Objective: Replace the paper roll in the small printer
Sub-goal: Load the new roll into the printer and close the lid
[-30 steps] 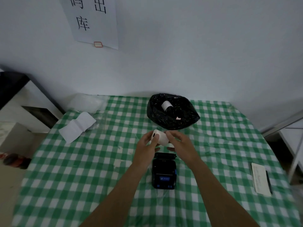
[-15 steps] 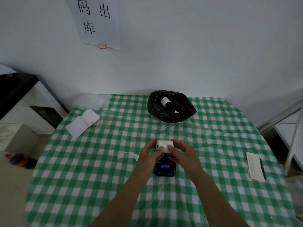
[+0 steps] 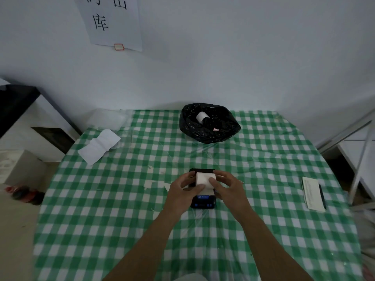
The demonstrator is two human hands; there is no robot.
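A small black printer (image 3: pixel 203 202) with a blue front panel lies on the green checked table (image 3: pixel 125 209), its lid (image 3: pixel 202 170) raised at the far end. Both hands hold a white paper roll (image 3: pixel 204 179) over the printer's open bay. My left hand (image 3: pixel 183 188) grips the roll's left end with thumb in front. My right hand (image 3: pixel 227 188) grips its right end. Whether the roll rests in the bay or hovers just above it, I cannot tell. A loose strip of paper hangs from the roll toward the front panel.
A black rubbish bag (image 3: pixel 209 123) at the table's far side holds another white roll (image 3: pixel 200 117). A folded white sheet (image 3: pixel 99 146) lies at the far left. A notepad with a pen (image 3: pixel 313 192) lies at the right. White furniture stands on both sides.
Both hands have brought the paper roll down from above the table toward the printer's open bay. The camera view has also shifted, so the printer sits a little higher in the picture.
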